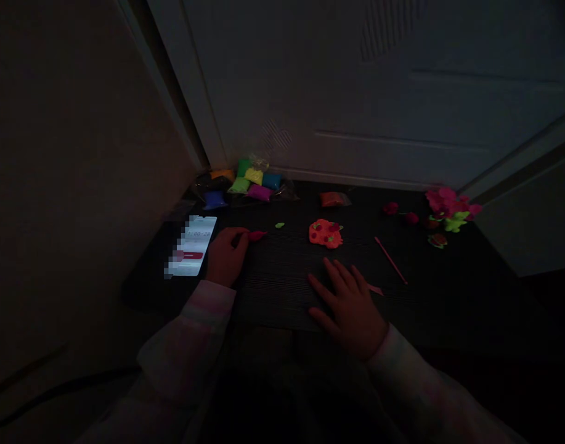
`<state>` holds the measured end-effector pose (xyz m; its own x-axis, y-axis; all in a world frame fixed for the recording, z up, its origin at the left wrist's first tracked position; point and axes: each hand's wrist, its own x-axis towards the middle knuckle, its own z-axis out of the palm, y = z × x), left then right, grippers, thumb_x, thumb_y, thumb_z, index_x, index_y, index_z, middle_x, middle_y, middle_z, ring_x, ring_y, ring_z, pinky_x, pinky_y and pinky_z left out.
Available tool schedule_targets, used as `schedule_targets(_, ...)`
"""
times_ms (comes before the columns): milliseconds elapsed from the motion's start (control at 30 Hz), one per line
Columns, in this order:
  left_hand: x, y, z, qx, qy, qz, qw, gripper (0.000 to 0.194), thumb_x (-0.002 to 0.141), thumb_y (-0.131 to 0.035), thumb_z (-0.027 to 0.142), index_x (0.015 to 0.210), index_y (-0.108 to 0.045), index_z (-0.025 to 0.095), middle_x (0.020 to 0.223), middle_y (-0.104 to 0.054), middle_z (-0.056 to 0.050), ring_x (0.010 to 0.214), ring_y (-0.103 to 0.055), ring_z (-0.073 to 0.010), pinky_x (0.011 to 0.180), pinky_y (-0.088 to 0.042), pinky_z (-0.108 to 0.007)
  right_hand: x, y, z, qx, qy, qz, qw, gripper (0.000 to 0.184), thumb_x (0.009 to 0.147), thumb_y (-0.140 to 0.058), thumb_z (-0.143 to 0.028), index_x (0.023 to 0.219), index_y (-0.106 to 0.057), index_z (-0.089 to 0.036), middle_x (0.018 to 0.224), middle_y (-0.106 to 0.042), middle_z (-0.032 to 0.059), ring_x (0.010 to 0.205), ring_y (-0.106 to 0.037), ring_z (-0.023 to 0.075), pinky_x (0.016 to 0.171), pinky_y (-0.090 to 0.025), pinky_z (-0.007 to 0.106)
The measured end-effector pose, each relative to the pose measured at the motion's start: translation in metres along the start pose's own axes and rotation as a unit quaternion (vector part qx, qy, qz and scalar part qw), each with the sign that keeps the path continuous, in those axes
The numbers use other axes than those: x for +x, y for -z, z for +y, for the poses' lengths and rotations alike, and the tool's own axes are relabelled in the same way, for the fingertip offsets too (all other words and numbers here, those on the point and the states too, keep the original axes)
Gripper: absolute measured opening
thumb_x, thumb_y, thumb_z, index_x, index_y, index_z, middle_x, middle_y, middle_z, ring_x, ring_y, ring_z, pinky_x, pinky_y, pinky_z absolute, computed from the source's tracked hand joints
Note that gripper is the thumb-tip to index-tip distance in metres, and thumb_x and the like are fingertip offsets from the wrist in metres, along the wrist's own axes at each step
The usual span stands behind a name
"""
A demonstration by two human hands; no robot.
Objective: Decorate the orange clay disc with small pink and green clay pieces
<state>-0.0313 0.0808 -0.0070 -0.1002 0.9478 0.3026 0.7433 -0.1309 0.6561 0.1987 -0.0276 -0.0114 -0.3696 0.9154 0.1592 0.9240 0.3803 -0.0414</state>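
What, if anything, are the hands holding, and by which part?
The left hand pinches a pinkish-red clay piece by its left end; the right hand is spread open, with no visible hold.

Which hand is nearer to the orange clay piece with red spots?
Right. The right hand is just on the near side of the orange clay piece; the left hand is farther off, to its left.

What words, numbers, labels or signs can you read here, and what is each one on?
"00:28", after an unclear leading digit: on the lit, white-screened rectangular phone.
Too small or blurred to read: the screen's other marks, including those on its red bar.
No readable label: the bright-coloured clear-plastic packets.
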Motion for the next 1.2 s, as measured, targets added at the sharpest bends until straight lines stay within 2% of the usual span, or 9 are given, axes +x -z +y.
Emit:
schedule_targets(567, -0.0006, -0.0013, -0.0016, 0.001, -0.004, 0.003, 1.000, 0.020, 0.075, -0.047, 0.027, 0.083, -0.062, 0.016, 0.087, -0.063, -0.004, 0.082, -0.056, -0.0170, 0.075, -0.043, -0.028, 0.0016, 0.0067, -0.0026, -0.002, 0.025, -0.011, 1.000, 0.054, 0.077, -0.034, -0.058, 0.123, -0.042, -0.031, 0.135, -0.033, 0.0084, 0.123, -0.027, 0.0280, 0.097, -0.018, 0.049)
schedule_targets(933, -0.0008, -0.0013, -0.0016, 0.007, 0.001, 0.004, 1.000, 0.019, 0.075, -0.046, 0.028, 0.083, -0.062, 0.018, 0.087, -0.063, -0.002, 0.081, -0.056, -0.0172, 0.074, -0.043, -0.029, 0.0003, 0.0059, -0.0016, 0.007, 0.031, -0.014, 0.999, 0.050, 0.079, -0.040, -0.050, 0.124, -0.041, -0.030, 0.137, -0.031, 0.0081, 0.123, -0.026, 0.0295, 0.097, -0.020, 0.050)
schedule_targets(1200, -0.0009, 0.0001, 0.0004, 0.008, -0.002, 0.007, 1.000, 0.020, 0.075, -0.047, 0.026, 0.083, -0.062, 0.017, 0.087, -0.063, -0.004, 0.081, -0.056, -0.0173, 0.074, -0.043, -0.029, -0.0017, 0.0050, -0.0018, 0.016, 0.030, -0.017, 0.999, 0.053, 0.078, -0.037, -0.053, 0.125, -0.039, -0.029, 0.137, -0.029, 0.0101, 0.124, -0.025, 0.0291, 0.097, -0.019, 0.050)
